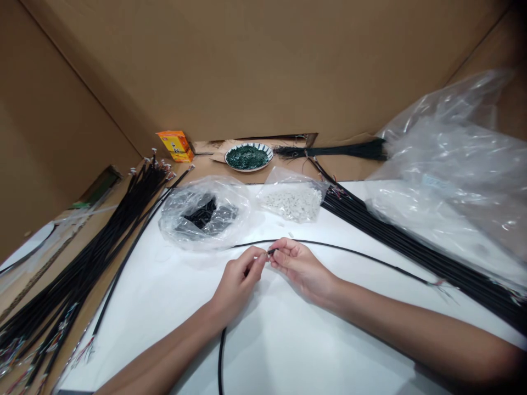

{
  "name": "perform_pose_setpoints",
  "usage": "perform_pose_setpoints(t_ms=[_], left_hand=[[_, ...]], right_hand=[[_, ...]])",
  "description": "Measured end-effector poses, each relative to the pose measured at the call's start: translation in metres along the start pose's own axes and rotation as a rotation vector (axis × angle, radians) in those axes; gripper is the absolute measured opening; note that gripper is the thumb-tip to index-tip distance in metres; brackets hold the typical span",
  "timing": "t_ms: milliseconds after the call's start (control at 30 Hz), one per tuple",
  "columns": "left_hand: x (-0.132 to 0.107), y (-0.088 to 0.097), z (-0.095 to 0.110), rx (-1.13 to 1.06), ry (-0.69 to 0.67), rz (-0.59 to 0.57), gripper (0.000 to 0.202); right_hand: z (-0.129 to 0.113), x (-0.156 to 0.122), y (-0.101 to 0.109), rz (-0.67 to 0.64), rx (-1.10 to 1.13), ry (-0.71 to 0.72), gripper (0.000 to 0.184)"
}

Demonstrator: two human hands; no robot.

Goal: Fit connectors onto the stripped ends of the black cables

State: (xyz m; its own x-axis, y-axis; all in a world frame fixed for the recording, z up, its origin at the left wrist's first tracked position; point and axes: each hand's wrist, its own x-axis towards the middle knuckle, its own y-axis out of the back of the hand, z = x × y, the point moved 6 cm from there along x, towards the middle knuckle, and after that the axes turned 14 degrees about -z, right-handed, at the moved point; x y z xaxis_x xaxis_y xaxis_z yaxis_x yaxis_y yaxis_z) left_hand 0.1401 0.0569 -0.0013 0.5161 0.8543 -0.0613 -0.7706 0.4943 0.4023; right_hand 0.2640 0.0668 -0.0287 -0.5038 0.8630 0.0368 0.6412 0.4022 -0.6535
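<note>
My left hand (239, 280) and my right hand (298, 266) meet at the middle of the white table (288, 340), fingers pinched together. Between them is the end of a thin black cable (362, 253) that arcs off to the right and ends in bare coloured wires. My right hand pinches that cable end. The left fingertips touch the same spot, pinching a tiny part too small to name. A second black cable (221, 356) runs from under my left hand toward the near edge.
A clear bag of black parts (203, 214) and a bag of white parts (293, 202) lie just behind the hands. Bundles of black cables (102, 241) lie left and right (411, 247). A large plastic bag (457, 181), a bowl (248, 156) and an orange box (176, 145) stand by cardboard walls.
</note>
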Motion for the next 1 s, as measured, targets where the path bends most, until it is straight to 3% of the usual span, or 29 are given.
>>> perform_pose_setpoints(t_ms=[367, 767, 1000], left_hand=[[-0.001, 0.001, 0.003, 0.112, -0.04, 0.006, 0.033], [-0.006, -0.002, 0.011, 0.19, -0.066, 0.019, 0.032], [-0.008, -0.001, 0.01, 0.259, -0.054, 0.042, 0.031]], right_hand=[[-0.004, 0.0, -0.001, 0.032, -0.081, 0.07, 0.021], [0.004, -0.009, -0.004, 0.111, -0.001, 0.098, 0.022], [-0.003, -0.008, -0.004, 0.128, -0.13, 0.111, 0.022]])
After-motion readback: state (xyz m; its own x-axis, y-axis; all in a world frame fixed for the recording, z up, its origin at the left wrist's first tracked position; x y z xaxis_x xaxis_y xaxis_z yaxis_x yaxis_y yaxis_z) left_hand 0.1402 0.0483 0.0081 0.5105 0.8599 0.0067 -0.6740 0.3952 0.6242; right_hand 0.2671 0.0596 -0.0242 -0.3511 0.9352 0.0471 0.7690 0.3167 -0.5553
